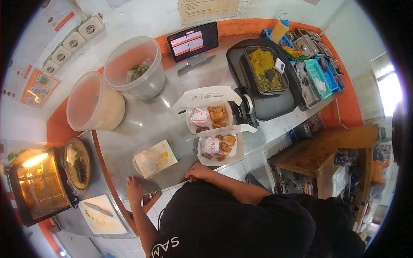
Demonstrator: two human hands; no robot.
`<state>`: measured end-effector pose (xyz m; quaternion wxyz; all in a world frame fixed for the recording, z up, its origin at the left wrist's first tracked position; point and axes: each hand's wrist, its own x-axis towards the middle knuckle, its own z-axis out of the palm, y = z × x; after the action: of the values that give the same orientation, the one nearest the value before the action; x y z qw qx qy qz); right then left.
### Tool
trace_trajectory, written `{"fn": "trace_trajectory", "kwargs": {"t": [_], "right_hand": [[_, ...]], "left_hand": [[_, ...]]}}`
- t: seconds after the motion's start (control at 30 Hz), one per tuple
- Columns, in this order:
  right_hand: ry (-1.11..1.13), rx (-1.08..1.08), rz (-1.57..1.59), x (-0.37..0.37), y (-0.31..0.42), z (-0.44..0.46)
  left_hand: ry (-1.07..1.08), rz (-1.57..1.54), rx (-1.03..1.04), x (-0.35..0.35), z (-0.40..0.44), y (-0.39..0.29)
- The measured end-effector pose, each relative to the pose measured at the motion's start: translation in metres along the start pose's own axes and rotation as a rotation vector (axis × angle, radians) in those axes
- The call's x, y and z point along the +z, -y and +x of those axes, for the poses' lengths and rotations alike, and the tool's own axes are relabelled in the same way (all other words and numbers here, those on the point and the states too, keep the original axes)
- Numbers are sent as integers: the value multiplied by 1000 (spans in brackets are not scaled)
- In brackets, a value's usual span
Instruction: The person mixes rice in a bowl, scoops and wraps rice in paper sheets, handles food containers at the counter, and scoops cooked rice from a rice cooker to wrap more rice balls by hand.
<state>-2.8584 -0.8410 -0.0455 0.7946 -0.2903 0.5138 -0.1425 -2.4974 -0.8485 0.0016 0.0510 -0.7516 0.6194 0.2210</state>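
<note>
My left hand (134, 189) is at the table's front edge, fingers loosely stretched and holding nothing. At the same edge, my right hand (198, 172) rests with curled fingers and nothing visible in them. Between and beyond them lies a white, yellow and green carton (165, 158), with a clear plastic package (147, 161) over its left part. Just past my right hand stands an open takeaway box (238, 152) holding a wrapped rice portion (211, 146) and fried chicken (227, 141). Behind it, another open box (189, 112) contains wrapped rice (199, 115) and fried chicken (218, 114).
Two plastic tubs (95, 101) (135, 69) and a tablet (193, 41) stand at the back. At right, a tray of yellow food (266, 66) sits on a black case. To the left are a lit warming cabinet (41, 185) and a knife (98, 209) on a cutting board (103, 223).
</note>
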Motion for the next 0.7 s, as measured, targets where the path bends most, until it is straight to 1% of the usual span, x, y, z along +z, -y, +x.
{"fn": "trace_trajectory", "kwargs": {"t": [0.07, 0.13, 0.2, 0.27, 0.33, 0.4, 0.43, 0.47, 0.53, 0.57, 0.63, 0.67, 0.7], "right_hand": [[26, -13, -3, -3, 1, 0], [50, -21, -4, -3, 0, 1], [70, -50, 25, -5, -4, 2], [66, -63, 10, -7, -6, 5], [72, -69, -11, -6, -6, 5], [86, -82, 35, -6, -4, 3], [94, -70, 23, -5, -5, 3], [88, -66, 46, -5, -5, 3], [81, -55, 63, -6, -6, 3], [72, -61, 72, -5, -7, 4], [60, -62, 86, -4, -9, 3], [57, -69, 87, -4, -8, 3], [53, -74, 88, -3, -8, 2]], "left_hand": [[-130, -331, -113, -22, 3, -4], [-369, -612, -37, -73, -6, -54], [-510, -774, 147, -140, -31, -128], [-539, -901, 482, -202, -64, -193], [-598, -1009, 759, -248, -109, -262], [-325, -1374, 1079, -270, -133, -286], [-52, -1458, 1183, -284, -141, -289], [202, -1630, 954, -295, -159, -295], [355, -1586, 1435, -308, -151, -319], [350, -1594, 1431, -311, -159, -319], [473, -1638, 1129, -312, -177, -316], [479, -1640, 1127, -313, -175, -313], [667, -1640, 1096, -316, -170, -308]]}}
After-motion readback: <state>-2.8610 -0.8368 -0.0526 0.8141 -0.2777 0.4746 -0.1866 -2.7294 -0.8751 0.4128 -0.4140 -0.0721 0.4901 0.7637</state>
